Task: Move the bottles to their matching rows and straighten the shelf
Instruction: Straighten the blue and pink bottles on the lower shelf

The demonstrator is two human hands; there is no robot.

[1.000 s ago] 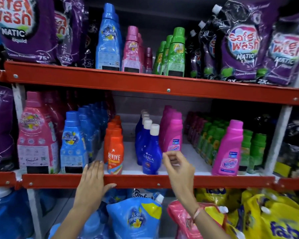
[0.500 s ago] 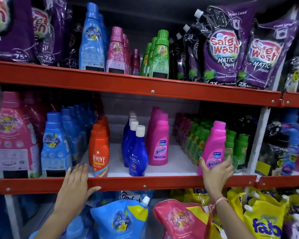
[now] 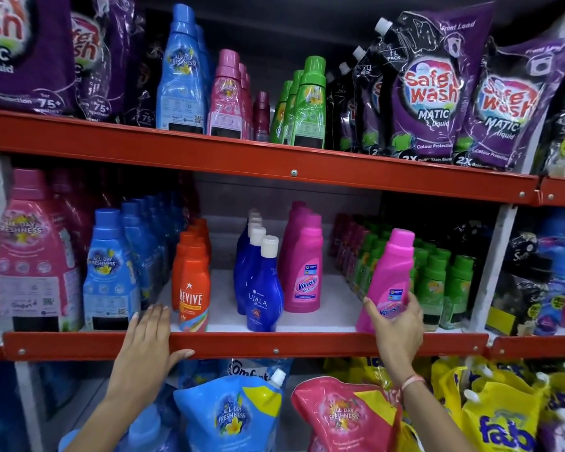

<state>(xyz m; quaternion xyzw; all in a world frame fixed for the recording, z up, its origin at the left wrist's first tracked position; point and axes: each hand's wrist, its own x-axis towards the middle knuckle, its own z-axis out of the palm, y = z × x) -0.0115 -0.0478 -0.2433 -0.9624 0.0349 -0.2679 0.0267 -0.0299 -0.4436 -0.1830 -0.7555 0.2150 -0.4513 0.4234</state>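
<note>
A lone pink Vanish bottle (image 3: 392, 272) stands tilted at the front of the middle shelf, in front of the green bottle rows (image 3: 437, 278). My right hand (image 3: 397, 327) is wrapped around its lower part. A row of matching pink Vanish bottles (image 3: 302, 262) stands further left, beside a row of blue Ujala bottles (image 3: 261, 285) and a row of orange Revive bottles (image 3: 193, 278). My left hand (image 3: 147, 344) lies flat with fingers spread on the orange front rail of the shelf (image 3: 274, 345), holding nothing.
Bare white shelf floor (image 3: 333, 308) lies between the Vanish row and the green bottles. Blue and pink softener bottles (image 3: 108, 272) fill the left side. Purple Safe Wash pouches (image 3: 431, 93) stand on the upper shelf. Refill pouches (image 3: 232, 415) crowd the lower shelf.
My right hand moved from the middle of the shelf rightward and closed around the lone pink Vanish bottle, which now leans. My left hand stayed on the rail. The view shifted right.
</note>
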